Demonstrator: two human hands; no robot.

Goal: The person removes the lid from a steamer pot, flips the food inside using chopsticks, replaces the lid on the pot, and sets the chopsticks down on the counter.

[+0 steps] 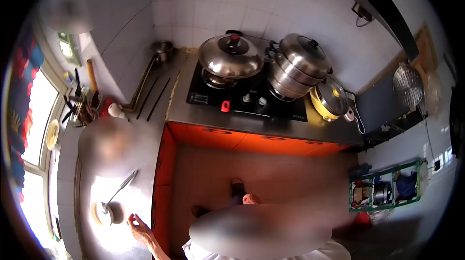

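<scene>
My left hand (139, 229) is over the counter at the lower left, its fingers apart and nothing seen in them. Just left of it stands a small pale bowl (99, 214) in bright glare. A long metal utensil (119, 189) leans in the bowl, its outer end pointing away toward the stove; its exact kind does not show. In front of my body, over the floor, my right hand (250, 199) appears with curled fingers. Whether it holds anything is hidden. A blurred oval covers much of my body, and another blur hides something on the counter beyond the bowl.
A lidded wok (231, 59) and a steel steamer pot (299, 63) sit on the black gas stove (249, 97). Right of them is a yellow electric pot (325, 107). Chopsticks (157, 100) lie on the counter. A green rack (385, 187) stands at the right.
</scene>
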